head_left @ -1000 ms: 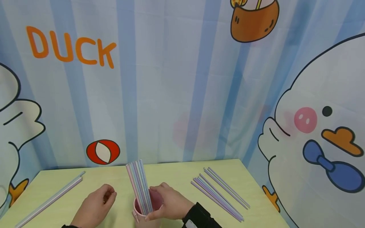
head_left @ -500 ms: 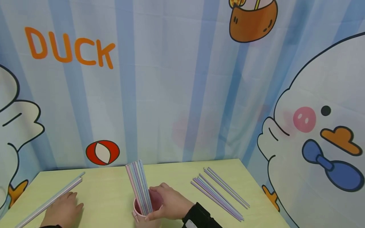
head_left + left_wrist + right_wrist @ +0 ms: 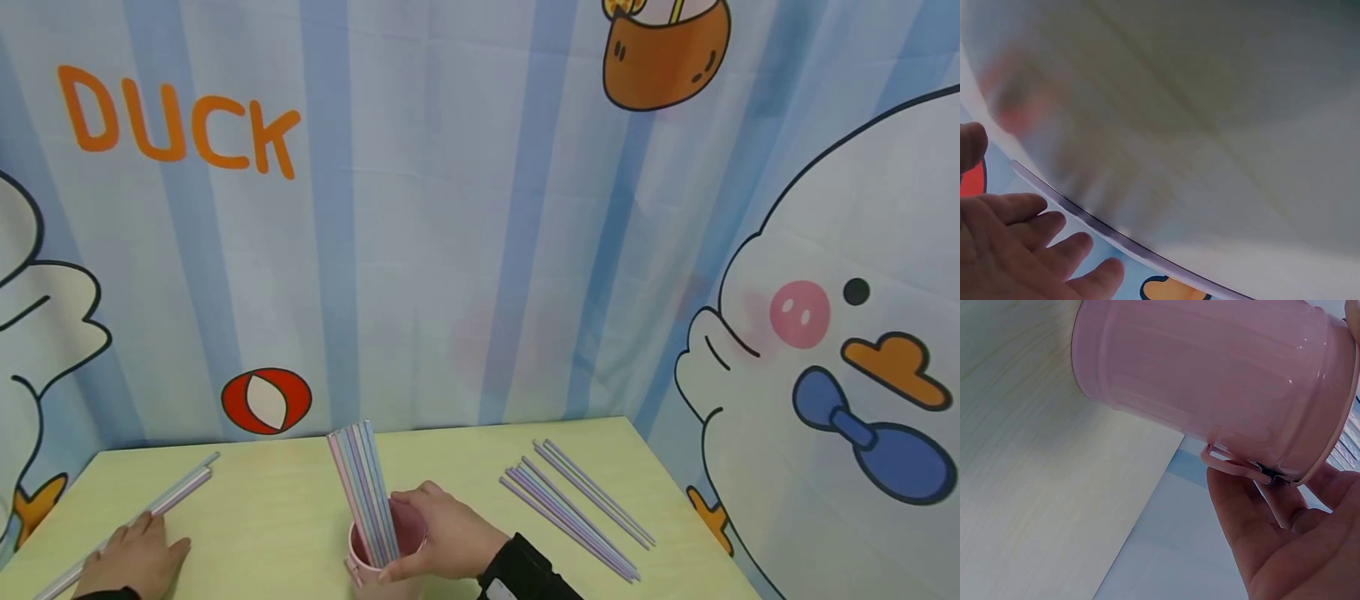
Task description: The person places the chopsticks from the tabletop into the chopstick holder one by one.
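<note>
The left hand [image 3: 135, 558] lies across the left straws [image 3: 182, 493], which rest on the left side of the desk [image 3: 262, 533]. These straws run slantwise, one end toward the far edge and the other toward the near left corner, past the wrist. The fingers point away over their middle stretch, crossing the long axis rather than following it, so both ends stick out beyond the hand.

The left hand is loose: its fingers are extended, a little apart, with the thumb well off to the side. In the left wrist view a purple straw runs just beside the fingertips, and nothing looks pinched. Whether the fingertips press on the straws I cannot tell, nor how many straws are there.

The right hand [image 3: 450, 533] grips the cup [image 3: 1204, 369] at its rim, thumb at the near side and forefinger at the far side. The cup stands upright, to the right of the left straws and well apart from them. Its straws [image 3: 365, 492] fill the left part of the mouth, tops leaning left. Farther right lie the right straws, a bundle [image 3: 570, 518] and a pair [image 3: 592, 495] beside it, slanting the opposite way.

For the left straws, the left hand is clearly the nearer one.
</note>
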`<control>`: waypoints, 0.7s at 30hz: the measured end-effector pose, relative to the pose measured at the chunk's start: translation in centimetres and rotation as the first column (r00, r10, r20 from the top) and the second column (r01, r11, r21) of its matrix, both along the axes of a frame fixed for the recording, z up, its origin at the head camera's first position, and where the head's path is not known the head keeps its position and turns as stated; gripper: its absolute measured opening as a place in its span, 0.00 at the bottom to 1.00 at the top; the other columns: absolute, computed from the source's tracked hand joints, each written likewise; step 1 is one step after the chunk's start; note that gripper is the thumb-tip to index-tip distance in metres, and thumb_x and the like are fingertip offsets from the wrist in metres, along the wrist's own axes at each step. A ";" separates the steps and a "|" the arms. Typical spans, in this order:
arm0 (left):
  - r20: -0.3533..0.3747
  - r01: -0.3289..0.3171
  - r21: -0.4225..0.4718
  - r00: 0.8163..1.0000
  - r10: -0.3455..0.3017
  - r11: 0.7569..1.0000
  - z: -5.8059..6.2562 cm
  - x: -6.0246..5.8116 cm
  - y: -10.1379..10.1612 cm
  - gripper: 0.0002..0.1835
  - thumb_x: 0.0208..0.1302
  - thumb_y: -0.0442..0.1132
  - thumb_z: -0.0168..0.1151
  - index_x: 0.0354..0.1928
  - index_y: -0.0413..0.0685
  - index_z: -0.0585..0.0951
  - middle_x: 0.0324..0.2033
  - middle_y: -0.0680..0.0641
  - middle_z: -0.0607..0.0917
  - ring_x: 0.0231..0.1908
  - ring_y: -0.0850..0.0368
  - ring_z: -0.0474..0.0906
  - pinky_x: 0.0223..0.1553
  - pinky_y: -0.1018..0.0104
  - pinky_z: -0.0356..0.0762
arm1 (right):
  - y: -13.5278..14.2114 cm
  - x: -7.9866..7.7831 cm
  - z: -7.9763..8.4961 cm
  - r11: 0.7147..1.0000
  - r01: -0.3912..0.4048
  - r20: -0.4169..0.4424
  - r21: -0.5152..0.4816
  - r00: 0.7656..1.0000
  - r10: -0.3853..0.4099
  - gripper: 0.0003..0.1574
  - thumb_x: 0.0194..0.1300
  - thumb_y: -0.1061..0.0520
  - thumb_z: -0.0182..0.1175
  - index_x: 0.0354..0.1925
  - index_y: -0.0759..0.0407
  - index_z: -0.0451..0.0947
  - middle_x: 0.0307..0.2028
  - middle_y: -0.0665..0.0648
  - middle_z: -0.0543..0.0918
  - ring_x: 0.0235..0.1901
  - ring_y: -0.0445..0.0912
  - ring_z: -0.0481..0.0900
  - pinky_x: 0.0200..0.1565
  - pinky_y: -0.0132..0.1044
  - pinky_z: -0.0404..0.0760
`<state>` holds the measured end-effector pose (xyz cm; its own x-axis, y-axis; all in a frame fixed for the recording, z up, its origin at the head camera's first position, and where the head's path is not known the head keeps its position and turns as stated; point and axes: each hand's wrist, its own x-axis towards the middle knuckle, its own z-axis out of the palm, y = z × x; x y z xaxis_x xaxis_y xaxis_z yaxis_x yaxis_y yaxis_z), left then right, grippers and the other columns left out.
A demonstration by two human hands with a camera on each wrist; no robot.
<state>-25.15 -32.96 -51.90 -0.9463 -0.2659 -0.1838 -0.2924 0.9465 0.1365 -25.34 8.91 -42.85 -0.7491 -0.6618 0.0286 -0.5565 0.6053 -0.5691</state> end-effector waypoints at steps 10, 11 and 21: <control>0.011 -0.047 -0.012 0.999 0.047 0.999 -0.6 -0.4 -0.3 0.41 0.62 0.55 0.57 0.59 0.20 0.62 0.59 0.23 0.64 0.57 0.23 0.56 0.53 0.25 0.60 | 0.0 0.1 0.1 1.000 0.012 0.016 -0.009 1.000 -0.012 0.50 0.43 0.30 0.70 0.63 0.40 0.68 0.49 0.43 0.74 0.46 0.35 0.67 0.49 0.36 0.78; 0.008 -0.039 -0.011 0.999 0.039 0.999 -0.7 -0.4 -0.3 0.41 0.62 0.54 0.58 0.59 0.21 0.63 0.59 0.23 0.64 0.57 0.23 0.56 0.53 0.25 0.60 | 0.0 0.1 0.1 1.000 0.012 0.017 -0.011 1.000 -0.012 0.50 0.43 0.30 0.71 0.63 0.40 0.68 0.49 0.43 0.75 0.46 0.35 0.67 0.49 0.36 0.78; -0.012 0.057 -0.014 0.998 -0.057 0.998 -0.7 0.4 0.0 0.38 0.63 0.53 0.58 0.60 0.24 0.64 0.60 0.25 0.65 0.55 0.21 0.56 0.49 0.23 0.62 | 0.1 0.2 0.2 1.000 0.021 0.040 -0.008 0.999 -0.021 0.50 0.44 0.32 0.71 0.64 0.40 0.67 0.48 0.43 0.73 0.45 0.35 0.68 0.50 0.37 0.78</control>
<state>-24.75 -32.97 -52.58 -0.9621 -0.2140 -0.1690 -0.2365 0.9633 0.1271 -25.11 9.00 -42.61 -0.7637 -0.6456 0.0039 -0.5203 0.6119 -0.5957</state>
